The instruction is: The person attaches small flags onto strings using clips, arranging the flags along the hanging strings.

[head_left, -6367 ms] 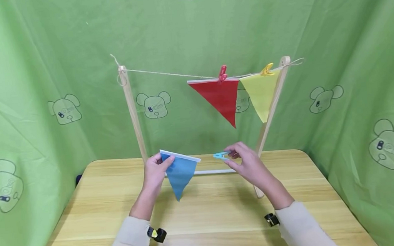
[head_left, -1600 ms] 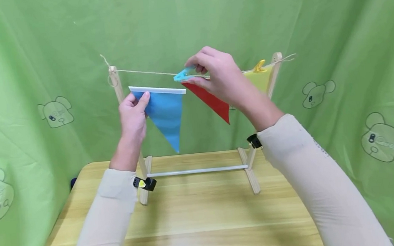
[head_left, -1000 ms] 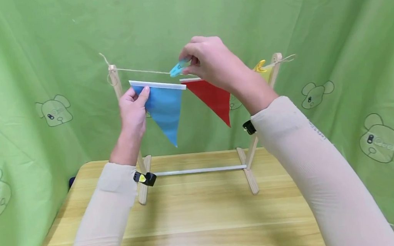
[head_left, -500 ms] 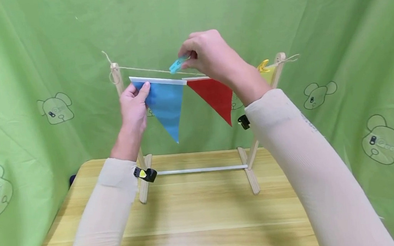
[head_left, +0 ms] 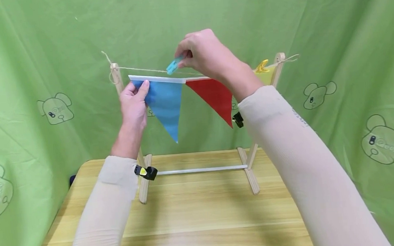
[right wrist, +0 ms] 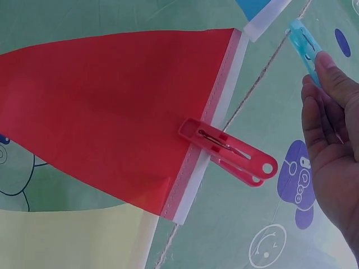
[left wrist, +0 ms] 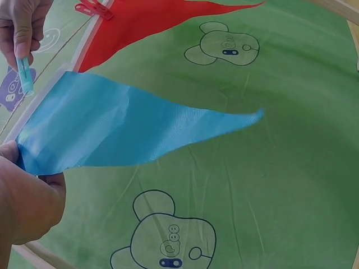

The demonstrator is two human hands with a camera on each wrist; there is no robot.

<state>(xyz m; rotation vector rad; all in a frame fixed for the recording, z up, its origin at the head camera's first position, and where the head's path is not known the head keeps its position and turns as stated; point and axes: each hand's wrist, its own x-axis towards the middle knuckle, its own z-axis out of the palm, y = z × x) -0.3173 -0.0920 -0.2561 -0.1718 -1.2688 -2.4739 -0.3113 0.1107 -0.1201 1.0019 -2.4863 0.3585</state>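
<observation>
My left hand (head_left: 133,103) pinches the upper left corner of a blue triangular pennant (head_left: 165,102), thumb in front, its white top edge just below the string (head_left: 140,69). The pennant's point hangs down. Between thumb and fingers my right hand (head_left: 203,53) holds a light blue clothespin (head_left: 173,66), its tip at the string above the pennant's right half. Beside the blue pennant hangs a red pennant (head_left: 214,98), held to the string by a red clothespin (right wrist: 227,151); in the head view my right hand hides that clothespin.
A yellow pennant (head_left: 265,76) hangs at the right under a yellow clothespin (head_left: 261,66). Two wooden posts with feet (head_left: 146,181) carry the string, joined low down by a white rod (head_left: 200,170). The frame stands on a wooden table (head_left: 197,215) before a green curtain (head_left: 82,39).
Both hands have risen from near the table to the string, carrying the blue pennant and light blue clothespin. Over the last second, the pennant's top edge has come up level with the red one's.
</observation>
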